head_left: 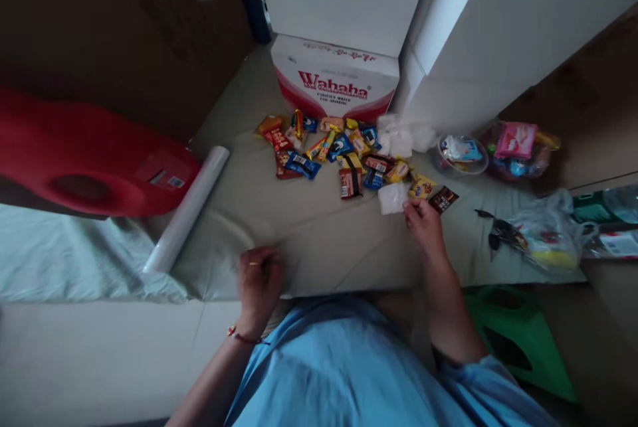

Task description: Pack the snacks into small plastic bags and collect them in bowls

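Cloth-covered tabletop (319, 238): wrapped snacks (341, 147) before a Wahaha carton (339, 89) — clear bowl (466, 169) to the right, red plastic object (109, 148) and roll (188, 209) to the left. Right hand (423, 220), arm extended, pinches a white packet (392, 199) beside the snacks; blurred left hand (260, 283) curls near the front edge, grip unclear.

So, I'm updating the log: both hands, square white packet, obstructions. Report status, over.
Right hand pinching edge of square white packet. Left hand loosely curled, blurred, grip unclear. Colourful wrapped snacks crowd packet's far side.
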Motion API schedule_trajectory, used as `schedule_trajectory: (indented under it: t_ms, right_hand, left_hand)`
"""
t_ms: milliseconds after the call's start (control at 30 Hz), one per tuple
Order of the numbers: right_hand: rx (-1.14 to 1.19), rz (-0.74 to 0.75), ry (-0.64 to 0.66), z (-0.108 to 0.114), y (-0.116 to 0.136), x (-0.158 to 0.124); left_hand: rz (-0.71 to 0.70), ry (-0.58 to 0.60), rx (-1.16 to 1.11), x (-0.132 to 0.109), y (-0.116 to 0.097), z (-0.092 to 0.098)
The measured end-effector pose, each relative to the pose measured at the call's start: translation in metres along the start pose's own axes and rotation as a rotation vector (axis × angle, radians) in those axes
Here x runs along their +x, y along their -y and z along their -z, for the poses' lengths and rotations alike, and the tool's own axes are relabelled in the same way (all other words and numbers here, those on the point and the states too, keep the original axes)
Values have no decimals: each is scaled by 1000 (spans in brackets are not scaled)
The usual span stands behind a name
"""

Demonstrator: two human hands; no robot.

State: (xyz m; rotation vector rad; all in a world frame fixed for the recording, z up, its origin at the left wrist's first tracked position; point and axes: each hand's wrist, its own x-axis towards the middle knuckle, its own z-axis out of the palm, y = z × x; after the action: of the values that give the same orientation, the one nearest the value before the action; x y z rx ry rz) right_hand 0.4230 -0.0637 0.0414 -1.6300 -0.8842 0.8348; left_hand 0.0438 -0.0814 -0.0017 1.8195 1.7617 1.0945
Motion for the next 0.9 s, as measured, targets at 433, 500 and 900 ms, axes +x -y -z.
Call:
schedule_trajectory:
  t_ms: [433, 500, 900]
  right_hand:
    - [584, -429, 369, -35, 12, -105]
    - [447, -369, 411, -36, 10, -106]
    - [-184, 187, 555, -33, 10, -100]
  left_hand:
    - [823, 936, -1132, 1, -118, -45]
    - [816, 938, -1141, 1, -121, -44]
    - [620, 679, -950, -4, -107, -43]
